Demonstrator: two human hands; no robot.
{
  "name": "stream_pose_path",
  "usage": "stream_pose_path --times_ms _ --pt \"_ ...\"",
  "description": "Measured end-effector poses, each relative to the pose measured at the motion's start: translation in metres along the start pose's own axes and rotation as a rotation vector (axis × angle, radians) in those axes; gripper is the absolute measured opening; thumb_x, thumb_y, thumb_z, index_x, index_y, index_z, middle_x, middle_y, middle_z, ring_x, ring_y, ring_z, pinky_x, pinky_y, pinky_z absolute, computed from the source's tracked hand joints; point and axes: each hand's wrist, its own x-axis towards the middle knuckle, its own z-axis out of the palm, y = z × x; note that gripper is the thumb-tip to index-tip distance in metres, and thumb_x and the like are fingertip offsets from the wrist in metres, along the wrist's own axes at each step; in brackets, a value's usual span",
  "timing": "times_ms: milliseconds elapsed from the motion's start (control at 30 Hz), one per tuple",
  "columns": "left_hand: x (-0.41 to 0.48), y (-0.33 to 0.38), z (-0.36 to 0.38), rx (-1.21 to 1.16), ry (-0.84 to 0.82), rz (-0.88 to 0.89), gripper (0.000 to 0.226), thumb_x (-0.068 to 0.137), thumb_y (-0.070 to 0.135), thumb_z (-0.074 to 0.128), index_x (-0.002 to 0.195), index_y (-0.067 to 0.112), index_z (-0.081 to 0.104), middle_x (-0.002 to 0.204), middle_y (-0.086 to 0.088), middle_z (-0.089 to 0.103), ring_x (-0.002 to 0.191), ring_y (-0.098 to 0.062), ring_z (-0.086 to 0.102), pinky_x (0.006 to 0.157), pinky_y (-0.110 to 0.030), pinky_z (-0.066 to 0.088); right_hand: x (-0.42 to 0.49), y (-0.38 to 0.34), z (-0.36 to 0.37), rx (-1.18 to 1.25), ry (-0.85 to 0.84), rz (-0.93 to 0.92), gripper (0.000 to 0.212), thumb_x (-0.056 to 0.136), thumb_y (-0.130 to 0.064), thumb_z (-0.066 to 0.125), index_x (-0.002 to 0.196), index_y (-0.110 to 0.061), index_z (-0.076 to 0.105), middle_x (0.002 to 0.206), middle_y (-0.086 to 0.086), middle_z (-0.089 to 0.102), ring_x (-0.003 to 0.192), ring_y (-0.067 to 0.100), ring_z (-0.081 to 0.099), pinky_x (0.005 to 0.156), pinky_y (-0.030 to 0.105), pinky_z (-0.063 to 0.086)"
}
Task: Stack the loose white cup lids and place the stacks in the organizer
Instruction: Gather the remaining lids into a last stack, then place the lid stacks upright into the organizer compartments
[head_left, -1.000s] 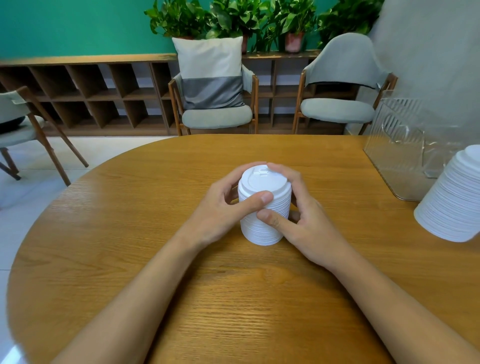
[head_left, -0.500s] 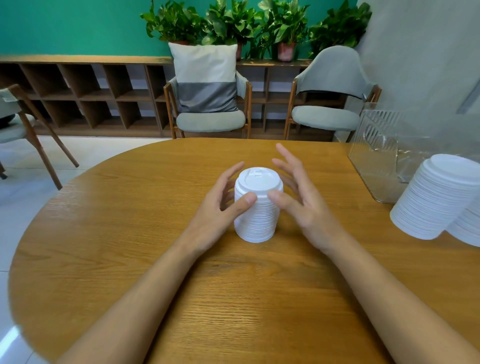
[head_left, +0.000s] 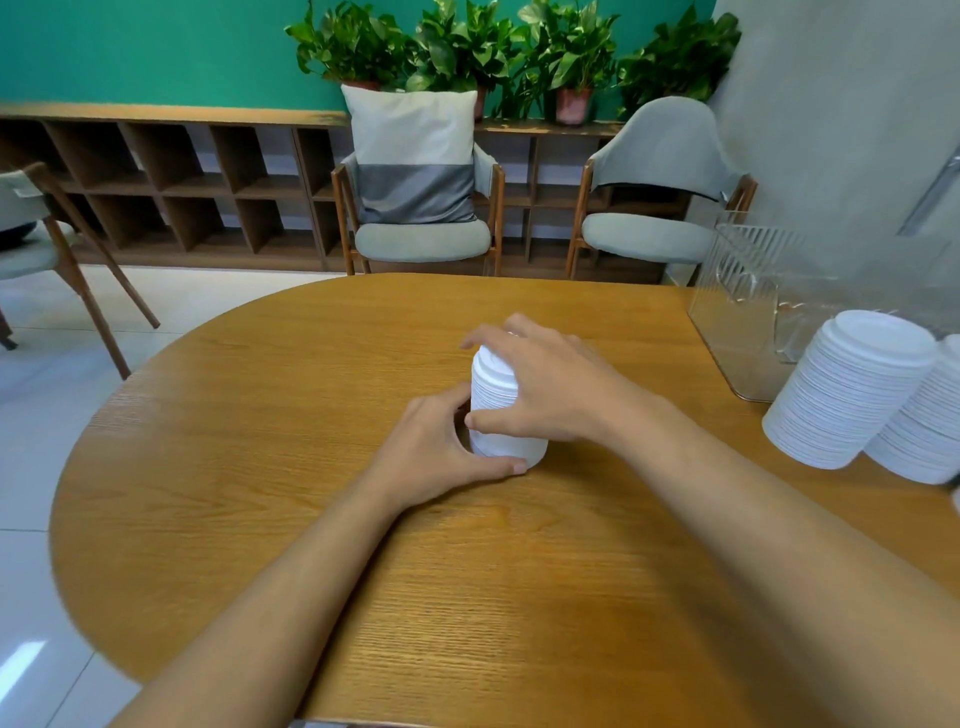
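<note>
White lid stack (head_left: 493, 392), head view: we log it upright at the middle of the wooden table (head_left: 260, 441), well left of the clear organizer (head_left: 737, 291). The right hand (head_left: 556, 389) grips its top; the left hand (head_left: 436, 452) clasps its base.

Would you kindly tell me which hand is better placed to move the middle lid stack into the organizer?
Probably the right hand: it grips the lid stack from above, nearer the organizer; the left hand holds the base.
</note>
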Motion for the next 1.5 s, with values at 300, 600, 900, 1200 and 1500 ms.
stream_pose_path --times_ms 300,600,900,1200,1500 --pt "0.002 0.007 0.003 0.028 -0.018 -0.016 0.059 0.058 0.052 0.097 0.105 0.033 0.067 0.093 0.018 0.075 0.090 -0.004 0.069 0.078 -0.043 0.057 -0.020 -0.002 -0.008 0.048 -0.033 0.016 0.070 0.078 -0.047 0.080 0.137 -0.040 0.042 0.121 -0.007 0.039 0.101 0.027 0.051 0.075 0.040 0.044" --pt "0.043 0.064 0.018 0.107 0.026 0.159 0.059 0.061 0.040 0.098 0.111 0.028 0.069 0.096 0.015 0.074 0.088 -0.007 0.067 0.076 -0.038 0.055 -0.048 0.048 -0.047 0.181 0.141 0.046 0.087 0.073 -0.049 0.086 0.143 -0.043 0.034 0.128 -0.011 0.039 0.118 0.024 0.050 0.087 0.044 0.051" --pt "0.201 0.057 0.026 0.158 0.060 0.235 0.064 0.063 0.033 0.096 0.119 0.017 0.071 0.101 0.007 0.074 0.092 -0.013 0.068 0.079 -0.037 0.054 0.056 0.150 -0.083 0.162 0.260 0.039 0.068 0.072 -0.045 0.085 0.126 -0.034 0.044 0.112 -0.003 0.041 0.099 0.024 0.052 0.077 0.041 0.051" --pt "0.299 0.151 -0.001 0.116 -0.114 0.112 0.079 0.058 0.060 0.076 0.127 0.021 0.068 0.118 0.008 0.071 0.105 -0.011 0.060 0.083 -0.034 0.050 0.081 0.199 -0.209 0.314 0.077 0.182 0.081 0.069 -0.039 0.087 0.135 -0.036 0.041 0.124 -0.007 0.037 0.107 0.023 0.050 0.076 0.037 0.048" --pt "0.358 0.258 0.032 0.042 -0.257 0.187 0.067 0.068 0.038 0.091 0.126 0.015 0.065 0.115 -0.003 0.071 0.096 0.000 0.047 0.085 -0.019 0.043 0.043 0.255 -0.307 0.415 0.021 0.410 0.080 0.074 -0.035 0.091 0.139 -0.033 0.045 0.133 -0.006 0.038 0.117 0.019 0.048 0.077 0.008 0.032"
